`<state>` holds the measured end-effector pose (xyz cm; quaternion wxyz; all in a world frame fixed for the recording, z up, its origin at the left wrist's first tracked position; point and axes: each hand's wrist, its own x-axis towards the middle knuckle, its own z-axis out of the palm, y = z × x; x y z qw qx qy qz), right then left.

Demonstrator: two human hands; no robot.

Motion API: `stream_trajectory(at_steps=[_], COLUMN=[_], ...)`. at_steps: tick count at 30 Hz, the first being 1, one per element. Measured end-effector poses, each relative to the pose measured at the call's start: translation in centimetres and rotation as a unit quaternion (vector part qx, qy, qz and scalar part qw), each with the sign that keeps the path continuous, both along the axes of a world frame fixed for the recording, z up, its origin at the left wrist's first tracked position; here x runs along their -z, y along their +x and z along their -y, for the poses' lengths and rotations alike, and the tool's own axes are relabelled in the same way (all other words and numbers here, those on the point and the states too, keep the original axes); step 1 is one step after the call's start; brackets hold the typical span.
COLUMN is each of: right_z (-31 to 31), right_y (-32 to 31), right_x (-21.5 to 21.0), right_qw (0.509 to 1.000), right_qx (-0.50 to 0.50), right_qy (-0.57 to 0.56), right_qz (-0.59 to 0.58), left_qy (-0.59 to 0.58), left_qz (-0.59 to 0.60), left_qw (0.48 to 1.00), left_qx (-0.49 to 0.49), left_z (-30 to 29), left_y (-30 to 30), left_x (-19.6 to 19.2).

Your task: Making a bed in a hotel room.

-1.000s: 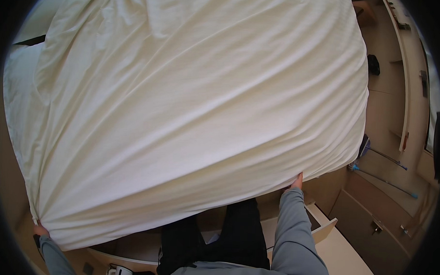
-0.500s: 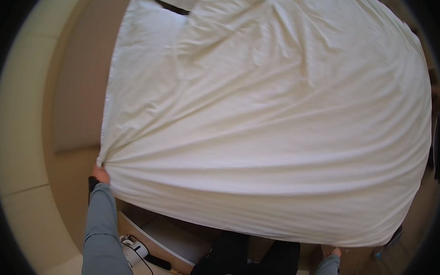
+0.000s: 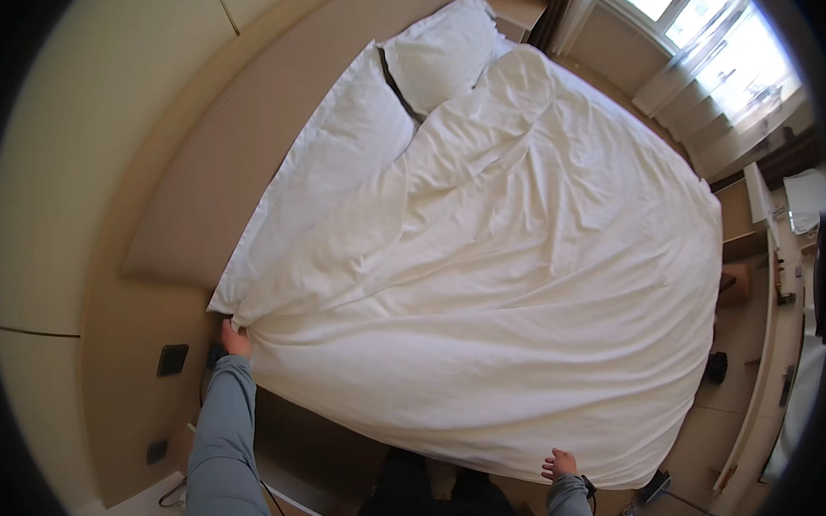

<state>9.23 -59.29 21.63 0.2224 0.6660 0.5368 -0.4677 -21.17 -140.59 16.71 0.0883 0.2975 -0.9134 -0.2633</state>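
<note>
A large white duvet [image 3: 482, 351] spreads over the bed in creases that fan out from its near left corner. My left hand [image 3: 235, 338] is closed on that corner, beside the headboard. Over the near edge of the duvet, farther right, my right hand [image 3: 560, 463] shows with its fingers apart and nothing in them. Whether it touches the cloth is hard to tell. Along the headboard lie two white pillows, a near pillow [image 3: 344, 146] and a far pillow [image 3: 443, 54], with a dark gap between them. The duvet partly covers the near one.
A padded beige headboard [image 3: 244, 152] borders the bed on the left, with a dark wall switch [image 3: 172, 360] below it. A window [image 3: 712, 41] with sheer curtains [image 3: 692, 95] is at the far right. Past the bed's foot stands a long shelf unit [image 3: 754, 379]; a broom-like tool [image 3: 655, 487] lies near it.
The view has swung, bringing in the pillows, window and shelf unit. My right hand has risen from below the duvet's near edge to over it. My left hand still grips the corner.
</note>
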Motion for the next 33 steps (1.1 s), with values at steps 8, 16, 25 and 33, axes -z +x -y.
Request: stream_trajectory(at_steps=[8,16,25,33], right_z=[-10.8,-11.2,-0.9,-7.0], right_y=[-2.2,-0.5,13.9,33.2], right_x=[-13.8,-16.7,-16.9,-14.8], right_qw=[0.983,0.978,0.935,0.973], right_qx=[-0.014,-0.078,-0.314,-0.152], right_qy=[0.147,0.105,0.146,0.159], right_qz=[-0.110,-0.165,-0.071,-0.069], left_qy=[-0.087,0.268,0.257,0.096], left_qz=[0.047,0.320,0.475,0.351], left_qw=[0.990,0.905,0.689,0.681], left_qx=[0.102,0.086,0.483,0.635], left_z=[-8.3,-13.5,-32.2,-51.6], left_y=[4.1,17.4,22.6,23.2], left_x=[-5.4,-6.7,-9.8,-14.7])
